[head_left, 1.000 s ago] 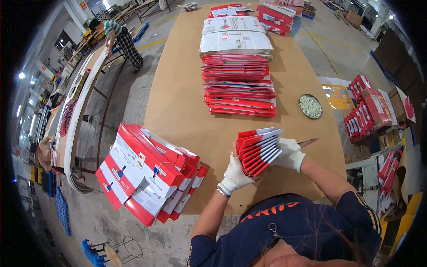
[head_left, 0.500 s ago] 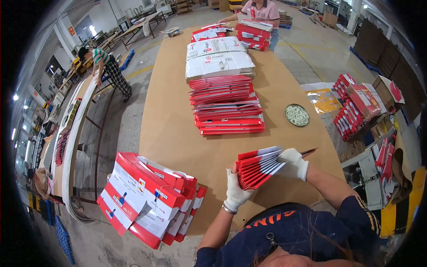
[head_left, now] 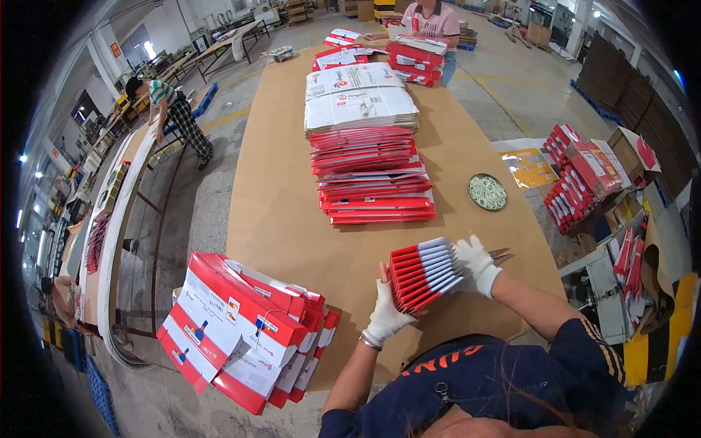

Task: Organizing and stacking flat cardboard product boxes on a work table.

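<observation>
A fanned stack of red-and-white flat cartons (head_left: 427,274) stands tilted over the near part of the table. My left hand (head_left: 387,310), in a white glove with bare fingertips, grips its left and lower side, thumb up along the edge. On the stack's right side is my gloved right hand (head_left: 476,264), its upper fingers raised and spread beside the carton edges. Two slender pointed blades (head_left: 503,256), seemingly scissors, stick out behind this hand. Their handles are hidden, and they appear held in its lower fingers.
A large pile of folded cartons (head_left: 372,175) rises mid-table; a leaning stack (head_left: 234,336) sits at the near left corner. A round dish of pale rings or bands (head_left: 487,192) lies right. One person (head_left: 434,25) works at the far end, another (head_left: 171,109) at the left bench.
The carton stack has turned so more of its fanned edges show. My right hand has raised and spread its upper fingers, and the two blade tips now stand apart.
</observation>
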`<action>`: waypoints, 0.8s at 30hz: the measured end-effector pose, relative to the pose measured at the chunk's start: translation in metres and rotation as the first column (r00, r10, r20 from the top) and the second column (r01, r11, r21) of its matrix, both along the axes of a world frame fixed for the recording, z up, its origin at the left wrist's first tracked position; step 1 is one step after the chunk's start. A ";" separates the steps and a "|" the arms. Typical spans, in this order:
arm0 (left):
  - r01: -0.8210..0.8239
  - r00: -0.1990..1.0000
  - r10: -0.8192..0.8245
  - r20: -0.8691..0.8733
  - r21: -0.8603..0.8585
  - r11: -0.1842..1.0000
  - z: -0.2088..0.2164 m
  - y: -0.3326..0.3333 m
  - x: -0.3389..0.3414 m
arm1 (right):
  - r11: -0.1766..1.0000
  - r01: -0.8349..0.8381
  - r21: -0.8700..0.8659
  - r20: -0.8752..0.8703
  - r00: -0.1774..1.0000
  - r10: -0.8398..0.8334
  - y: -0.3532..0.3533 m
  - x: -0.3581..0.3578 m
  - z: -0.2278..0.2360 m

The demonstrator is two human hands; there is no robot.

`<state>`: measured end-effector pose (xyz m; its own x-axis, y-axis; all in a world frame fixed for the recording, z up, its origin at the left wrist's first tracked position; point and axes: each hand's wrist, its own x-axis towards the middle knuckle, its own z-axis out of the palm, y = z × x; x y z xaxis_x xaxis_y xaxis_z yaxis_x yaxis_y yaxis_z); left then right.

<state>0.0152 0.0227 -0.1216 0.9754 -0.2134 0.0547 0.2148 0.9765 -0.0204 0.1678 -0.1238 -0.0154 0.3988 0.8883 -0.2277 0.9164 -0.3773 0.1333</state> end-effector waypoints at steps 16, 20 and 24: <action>-0.245 0.792 0.303 0.530 0.731 -0.637 -0.029 -0.011 0.021 | 0.774 0.238 0.587 -0.649 0.710 0.273 -0.006 0.037 -0.101; -0.385 0.738 0.525 0.424 0.904 -0.187 -0.047 -0.006 0.024 | 0.865 0.086 0.495 -0.294 0.953 0.073 -0.017 0.013 0.006; -0.453 0.750 0.645 0.146 0.824 0.340 -0.067 -0.011 0.031 | 0.642 -0.104 0.760 -0.104 0.955 0.278 -0.021 -0.027 0.060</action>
